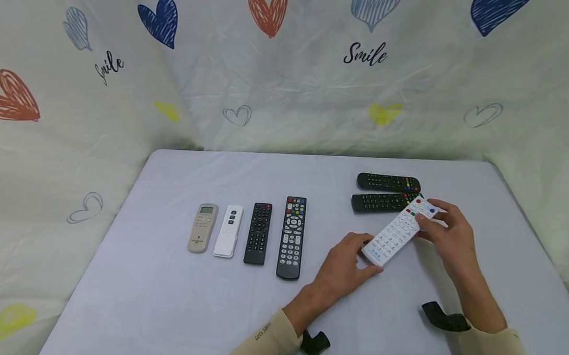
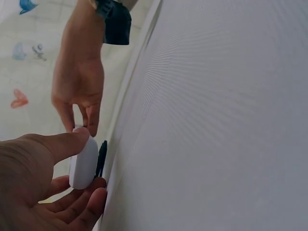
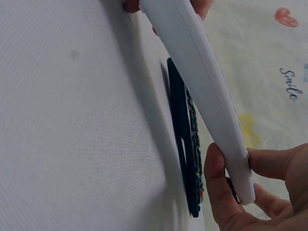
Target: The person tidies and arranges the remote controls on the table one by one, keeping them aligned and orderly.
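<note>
Pinched the white remote at its near left end with the half-closed left hand, far right end with the half-closed right hand. Held it above the bench, nearer than two black remotes. Seemingly mid-positioning; probably called for lowering flat.

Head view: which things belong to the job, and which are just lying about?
Apparently the job:
many-buttoned white remote
left hand, gripping it
right hand, gripping it

Apparently just lying about:
beige remote
few-buttoned white remote
row's shorter black remote
row's longer black remote
farthest black remote
black remote just in front of it
</note>
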A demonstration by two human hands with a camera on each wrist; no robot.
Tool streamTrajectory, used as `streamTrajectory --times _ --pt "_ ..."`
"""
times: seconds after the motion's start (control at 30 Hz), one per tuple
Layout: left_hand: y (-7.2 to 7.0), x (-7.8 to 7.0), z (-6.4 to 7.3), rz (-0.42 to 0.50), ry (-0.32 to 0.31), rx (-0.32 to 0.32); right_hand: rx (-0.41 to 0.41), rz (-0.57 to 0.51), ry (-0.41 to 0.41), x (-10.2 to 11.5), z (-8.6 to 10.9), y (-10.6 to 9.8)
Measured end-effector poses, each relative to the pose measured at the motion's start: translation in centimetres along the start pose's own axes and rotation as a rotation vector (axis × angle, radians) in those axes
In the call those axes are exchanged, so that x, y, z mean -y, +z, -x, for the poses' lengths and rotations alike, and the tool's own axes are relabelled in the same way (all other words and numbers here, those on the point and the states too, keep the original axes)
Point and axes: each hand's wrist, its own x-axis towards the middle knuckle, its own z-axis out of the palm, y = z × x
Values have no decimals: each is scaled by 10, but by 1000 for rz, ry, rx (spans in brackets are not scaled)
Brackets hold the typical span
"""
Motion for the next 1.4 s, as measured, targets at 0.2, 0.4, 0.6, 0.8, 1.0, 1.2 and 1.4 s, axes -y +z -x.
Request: streamTrajectory --times 0.2,0.4,0.6,0.8,1.0,1.2,1.4 --pt "0 1 2 54 12 3 8 -4 -6 2 0 3" --pt "-2 3 4 111 -2 -4 10 -13 -4 1 1 9" --pt "-2 5 5 131 -1 -12 24 -11 -12 3 1 14" --pt "-3 7 8 132 -8 -15 58 -27 -26 6 1 16" --pt "-6 8 12 124 -16 -17 77 -41 -36 8 3 19" --pt "-9 9 16 143 -32 -26 97 -33 -68 12 2 24" --pt "-11 8 19 143 -50 -25 111 -21 -110 16 3 27"
